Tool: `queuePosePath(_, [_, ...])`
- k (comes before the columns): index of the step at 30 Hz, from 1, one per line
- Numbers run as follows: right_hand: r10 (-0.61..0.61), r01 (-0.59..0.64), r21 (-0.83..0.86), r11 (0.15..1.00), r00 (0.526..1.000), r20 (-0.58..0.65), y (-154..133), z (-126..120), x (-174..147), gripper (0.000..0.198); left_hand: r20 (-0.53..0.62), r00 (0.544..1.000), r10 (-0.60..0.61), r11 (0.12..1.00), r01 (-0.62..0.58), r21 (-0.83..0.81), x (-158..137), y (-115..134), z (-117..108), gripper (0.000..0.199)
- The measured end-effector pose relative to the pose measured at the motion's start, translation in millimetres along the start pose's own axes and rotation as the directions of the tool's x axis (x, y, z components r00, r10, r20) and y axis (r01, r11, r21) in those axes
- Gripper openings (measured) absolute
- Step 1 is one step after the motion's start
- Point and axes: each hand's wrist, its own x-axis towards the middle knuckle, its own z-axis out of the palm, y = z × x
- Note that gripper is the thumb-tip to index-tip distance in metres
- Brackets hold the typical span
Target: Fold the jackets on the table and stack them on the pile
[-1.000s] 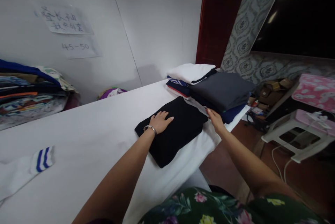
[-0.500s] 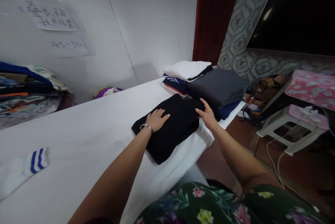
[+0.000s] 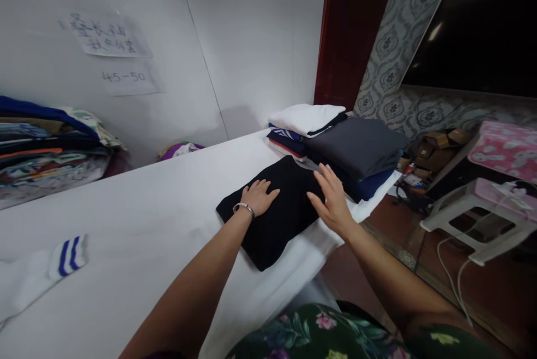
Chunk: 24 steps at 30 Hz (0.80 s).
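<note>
A folded black garment (image 3: 285, 197) lies on the white-covered table in front of me. My left hand (image 3: 259, 197) rests flat on its left half, fingers stretched out, with a silver bracelet at the wrist. At the garment's right end is my right hand (image 3: 333, 202), its fingers and thumb apart; whether it touches the cloth I cannot tell. Just beyond that hand, a dark grey folded garment (image 3: 361, 143) tops a stack with navy cloth under it. Beside it, a white folded garment (image 3: 308, 117) sits on another pile of folded clothes.
On the left of the white table (image 3: 168, 202) lies a white cloth piece (image 3: 37, 275) with blue stripes. A tall clothes pile (image 3: 46, 152) stands at the far left. Right of the table are a plastic stool (image 3: 482, 208) with cables and several boxes (image 3: 436, 146).
My right hand has spread its fingers off the garment's right edge, and that end now lies further in, with a grey patch showing behind it. My left hand stays on the cloth.
</note>
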Motion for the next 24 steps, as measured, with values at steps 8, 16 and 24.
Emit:
queuePosePath(8, [0.084,-0.063,-0.069,0.996,0.932,0.354,32,59,2,0.05,-0.036,0.999,-0.006,1.0,0.005,-0.022,-3,1,1,0.065])
queuePosePath(16, [0.122,-0.158,0.144,0.977,0.965,0.233,51,51,-26,0.05,-0.387,0.919,-0.082,0.962,-0.029,-0.272,-24,-13,-13,0.042])
queuePosePath(24, [0.642,-0.632,0.758,0.161,0.65,0.406,50,32,-58,0.075,-0.235,0.74,-0.63,0.604,0.277,-0.748,-76,-53,12,0.071])
